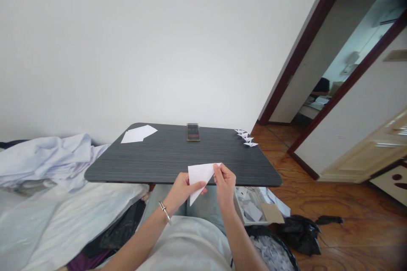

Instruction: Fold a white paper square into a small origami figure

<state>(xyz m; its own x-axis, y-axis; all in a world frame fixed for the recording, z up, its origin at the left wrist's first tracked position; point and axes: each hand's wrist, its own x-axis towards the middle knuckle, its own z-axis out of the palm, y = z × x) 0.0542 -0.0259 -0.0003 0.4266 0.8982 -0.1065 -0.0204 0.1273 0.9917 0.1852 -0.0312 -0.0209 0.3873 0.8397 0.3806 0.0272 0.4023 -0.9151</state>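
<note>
A white piece of paper, folded to a triangular shape, is held up at the near edge of the dark table. My left hand pinches its lower left part, thumb across the front. At the paper's upper right corner, my right hand grips with thumb and fingers together. White sheets lie at the table's far left. Several small folded paper shapes stand in a row along the right edge. A phone rests at the middle of the far edge.
Right of my legs is a box of papers, with a black-lined bin of paper scraps below it. A black plastic bag lies on the wooden floor. White cloth is piled at the left.
</note>
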